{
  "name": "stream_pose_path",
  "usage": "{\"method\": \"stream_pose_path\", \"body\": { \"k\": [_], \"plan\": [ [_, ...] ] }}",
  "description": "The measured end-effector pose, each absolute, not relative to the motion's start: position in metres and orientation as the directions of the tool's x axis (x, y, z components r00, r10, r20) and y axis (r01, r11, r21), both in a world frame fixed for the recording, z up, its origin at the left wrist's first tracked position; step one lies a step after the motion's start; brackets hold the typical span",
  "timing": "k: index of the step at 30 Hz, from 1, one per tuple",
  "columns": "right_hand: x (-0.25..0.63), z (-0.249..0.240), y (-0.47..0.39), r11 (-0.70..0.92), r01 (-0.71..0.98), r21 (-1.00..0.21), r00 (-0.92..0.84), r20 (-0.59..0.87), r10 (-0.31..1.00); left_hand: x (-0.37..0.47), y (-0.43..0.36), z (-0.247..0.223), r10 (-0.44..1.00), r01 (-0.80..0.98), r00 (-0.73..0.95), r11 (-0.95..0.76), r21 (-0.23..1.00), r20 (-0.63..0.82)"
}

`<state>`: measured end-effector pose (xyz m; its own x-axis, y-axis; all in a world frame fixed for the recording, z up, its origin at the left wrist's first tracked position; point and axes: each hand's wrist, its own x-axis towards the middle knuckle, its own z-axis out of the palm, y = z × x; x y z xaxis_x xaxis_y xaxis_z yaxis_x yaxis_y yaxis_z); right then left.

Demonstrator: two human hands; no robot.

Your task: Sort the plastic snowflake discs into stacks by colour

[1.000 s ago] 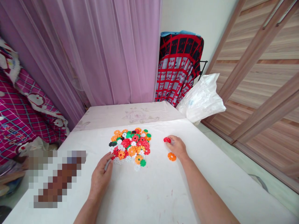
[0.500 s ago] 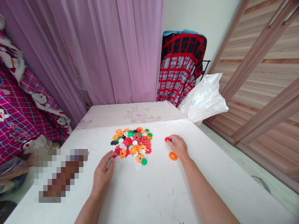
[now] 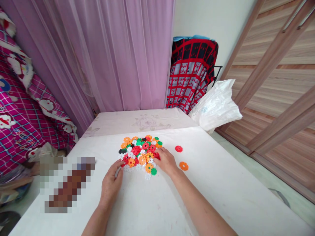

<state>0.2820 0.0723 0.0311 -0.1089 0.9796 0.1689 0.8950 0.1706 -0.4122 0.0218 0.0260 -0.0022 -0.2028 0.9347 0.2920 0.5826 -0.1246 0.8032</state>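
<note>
A pile of flower-shaped plastic discs (image 3: 142, 160) in red, orange, green, white and black lies on the table. At its left edge, my left hand (image 3: 112, 180) rests with the thumb apart from the fingers, the fingertips touching or very near a red disc (image 3: 125, 159). My right hand (image 3: 166, 160) reaches into the pile's right side, fingers and thumb apart over red discs there. Part of the pile is hidden under that hand. To the right, a red disc (image 3: 178, 149) lies alone, with an orange disc (image 3: 183, 166) nearer to me.
The table (image 3: 137, 209) has a white cover. A blurred-out item (image 3: 71, 185) lies at the left. A white plastic bag (image 3: 215, 106) stands at the far right corner, by a cloth-draped chair (image 3: 189, 72). Purple curtains (image 3: 128, 55) hang behind; a wooden wardrobe (image 3: 270, 82) is at right.
My right hand has let go of the red disc, leaving it beyond the orange one, and has moved left to the pile. My left hand stays at the pile's edge.
</note>
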Motion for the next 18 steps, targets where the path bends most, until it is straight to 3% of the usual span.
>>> {"method": "stream_pose_path", "body": {
  "k": [8, 14, 18],
  "plan": [
    [0.304, 0.032, 0.077, 0.154, 0.863, -0.482, -0.026, 0.262, 0.965, 0.021, 0.025, -0.002, 0.933, 0.59, -0.196, -0.132, 0.797, 0.3],
    [0.388, 0.025, 0.086, -0.059, 0.798, -0.599, 0.307, 0.321, 0.896, 0.022, 0.026, 0.0, 0.934, 0.606, -0.201, -0.119, 0.786, 0.296],
    [0.407, 0.013, 0.088, -0.014, 0.777, -0.629, 0.296, 0.345, 0.891, 0.023, 0.026, 0.003, 0.932, 0.619, -0.213, -0.104, 0.779, 0.294]
  ]
}}
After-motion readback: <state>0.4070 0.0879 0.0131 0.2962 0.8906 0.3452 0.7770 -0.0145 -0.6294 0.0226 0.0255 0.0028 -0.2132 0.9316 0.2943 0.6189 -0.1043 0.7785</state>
